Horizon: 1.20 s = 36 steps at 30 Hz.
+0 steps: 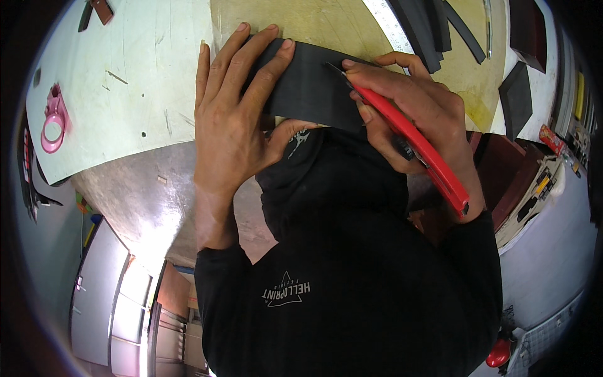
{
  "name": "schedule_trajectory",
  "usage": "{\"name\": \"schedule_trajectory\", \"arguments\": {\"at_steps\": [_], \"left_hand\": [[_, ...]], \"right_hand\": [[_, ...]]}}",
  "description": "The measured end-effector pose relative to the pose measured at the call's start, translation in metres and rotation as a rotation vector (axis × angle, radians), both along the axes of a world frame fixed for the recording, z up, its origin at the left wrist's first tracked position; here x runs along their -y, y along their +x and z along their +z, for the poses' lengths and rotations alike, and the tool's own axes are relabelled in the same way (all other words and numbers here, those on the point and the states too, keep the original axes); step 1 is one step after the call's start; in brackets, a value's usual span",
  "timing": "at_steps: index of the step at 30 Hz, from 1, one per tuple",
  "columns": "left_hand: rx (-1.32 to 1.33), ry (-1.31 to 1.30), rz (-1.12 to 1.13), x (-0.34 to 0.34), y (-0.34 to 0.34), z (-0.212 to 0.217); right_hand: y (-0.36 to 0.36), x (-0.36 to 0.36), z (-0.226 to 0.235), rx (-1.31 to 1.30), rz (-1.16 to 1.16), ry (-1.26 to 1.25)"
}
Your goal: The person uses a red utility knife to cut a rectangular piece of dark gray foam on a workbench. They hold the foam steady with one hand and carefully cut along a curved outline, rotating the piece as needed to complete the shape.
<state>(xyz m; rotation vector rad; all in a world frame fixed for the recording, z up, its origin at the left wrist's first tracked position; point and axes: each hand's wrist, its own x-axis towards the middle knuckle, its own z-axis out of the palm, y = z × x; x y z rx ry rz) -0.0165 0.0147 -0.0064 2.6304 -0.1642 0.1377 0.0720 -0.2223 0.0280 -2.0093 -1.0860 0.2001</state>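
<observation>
A dark, flat rectangular piece, perhaps leather or board, lies across the near edge of the table. My left hand grips its left end, fingers stretched over the top toward the far edge and thumb along the near edge. In my right hand is a red utility knife, closed round by the fingers. Its thin blade tip rests on or just above the dark piece, right of its middle; contact I cannot tell. My right index finger and thumb are close to the blade end.
A metal ruler and several black strips lie beyond my right hand. Farther right are a dark red block and a black angular piece. A pink tape dispenser sits on the white tabletop at left.
</observation>
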Motion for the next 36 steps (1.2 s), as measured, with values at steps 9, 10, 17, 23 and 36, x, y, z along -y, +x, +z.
{"name": "schedule_trajectory", "arguments": {"at_steps": [9,10,17,23,36], "left_hand": [[0.015,0.0,0.025,0.003,-0.004,-0.002],[0.018,-0.001,0.027,0.003,-0.004,-0.002],[0.018,0.001,0.061,0.01,-0.007,-0.002],[0.035,-0.003,0.122,0.017,-0.014,-0.005],[0.103,-0.005,0.19,0.03,-0.022,-0.015]], "right_hand": [[-0.007,0.0,-0.002,-0.036,-0.049,0.014],[-0.008,0.001,-0.002,-0.042,-0.048,0.009],[-0.013,0.0,0.001,-0.069,-0.081,0.017],[-0.021,-0.003,-0.004,-0.067,-0.133,0.043],[-0.03,-0.005,-0.006,-0.05,-0.204,0.063]]}}
